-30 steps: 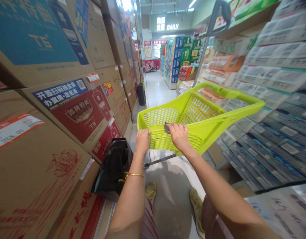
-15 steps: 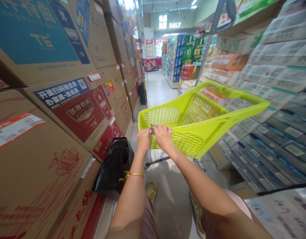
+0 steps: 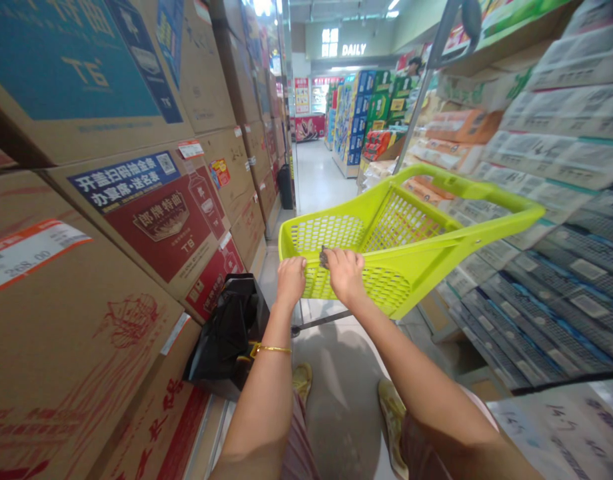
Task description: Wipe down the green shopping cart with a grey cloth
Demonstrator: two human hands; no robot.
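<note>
A lime-green shopping cart with perforated basket walls stands crosswise in front of me. My left hand is closed over the near rim at the basket's left corner. A short way along the same rim, my right hand is closed with its fingers over the edge. From its left side pokes a small dark grey crumpled cloth, mostly hidden under the fingers. The two hands are apart. The basket's visible inside shows only its green mesh walls.
Stacked cardboard cartons with price tags line the left side. A black bag stands against them near my left forearm. Wrapped paper packs rise close on the right, behind a grey metal post. The tiled aisle runs ahead.
My right hand has slid to the right along the rim with the dark cloth, opening a gap from my left hand. The left hand keeps its place on the cart.
</note>
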